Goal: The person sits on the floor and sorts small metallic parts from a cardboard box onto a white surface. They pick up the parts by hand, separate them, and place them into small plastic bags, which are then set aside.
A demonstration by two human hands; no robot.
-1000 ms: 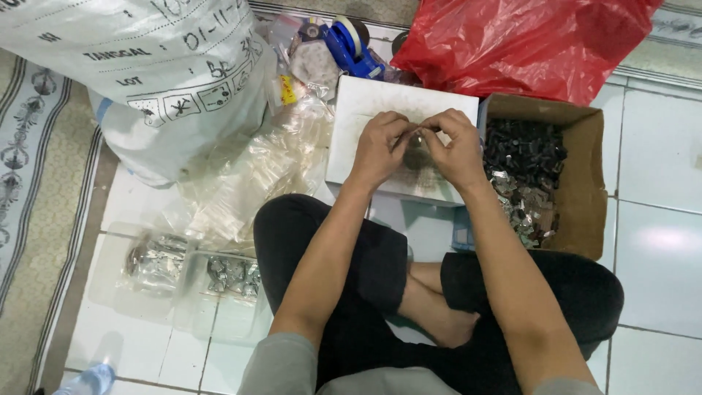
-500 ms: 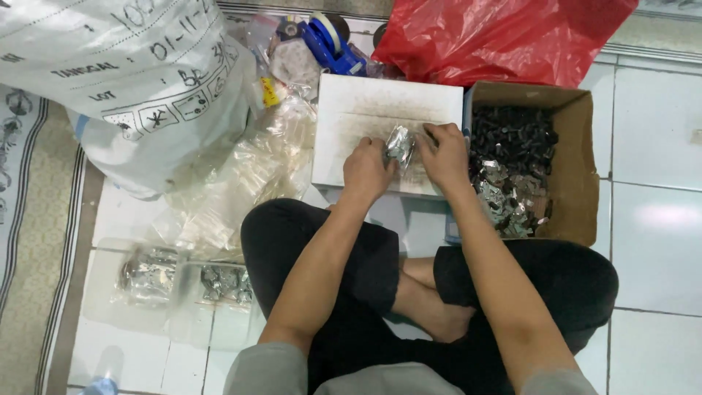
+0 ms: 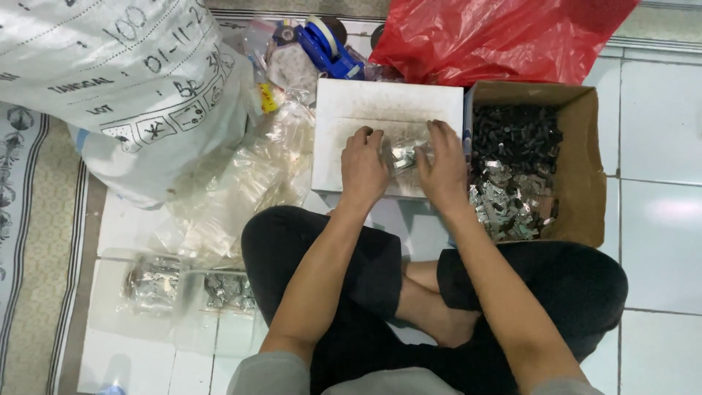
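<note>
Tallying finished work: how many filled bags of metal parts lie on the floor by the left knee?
2: one filled bag at far left, another just right of it, nearer the knee. A third bag is between the left hand and right hand. Others may hide among the empty bags.

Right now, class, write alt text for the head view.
Seated cross-legged on a tiled floor, a person's left hand and right hand press a small clear bag of metal parts onto a flat white box, beside a brown cardboard box of parts.

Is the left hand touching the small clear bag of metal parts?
Touching: the head view shows the left hand pressing the small clear bag on the white box.
</note>
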